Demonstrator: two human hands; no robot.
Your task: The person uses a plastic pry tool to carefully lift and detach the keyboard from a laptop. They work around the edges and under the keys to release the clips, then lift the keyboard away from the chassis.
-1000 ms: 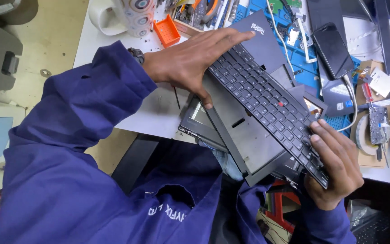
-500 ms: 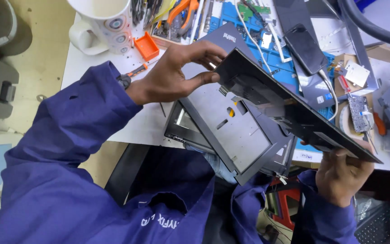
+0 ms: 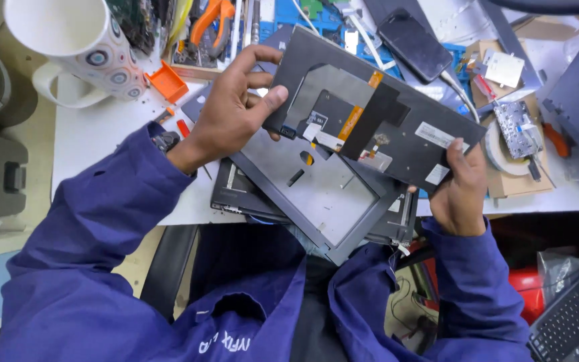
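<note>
A detached laptop keyboard (image 3: 397, 127) is held up with its dark back side facing me, showing an orange flex ribbon and small labels. My left hand (image 3: 232, 110) grips its left end. Its lower right corner is pinched by my right hand (image 3: 460, 191). Beneath it lies the laptop base (image 3: 316, 194) with its bare grey metal keyboard tray, resting on the table edge and over my lap.
A spotted white mug (image 3: 78, 43) stands at the back left beside an orange plastic piece (image 3: 167, 82). Pliers (image 3: 212, 17), a dark phone (image 3: 413, 43), a small circuit board (image 3: 517, 127) and tape rolls crowd the back. A black keyboard (image 3: 571, 315) sits low right.
The keyboard has been lifted off the laptop base and flipped over, from keys up to back side up. The bare metal tray is now exposed.
</note>
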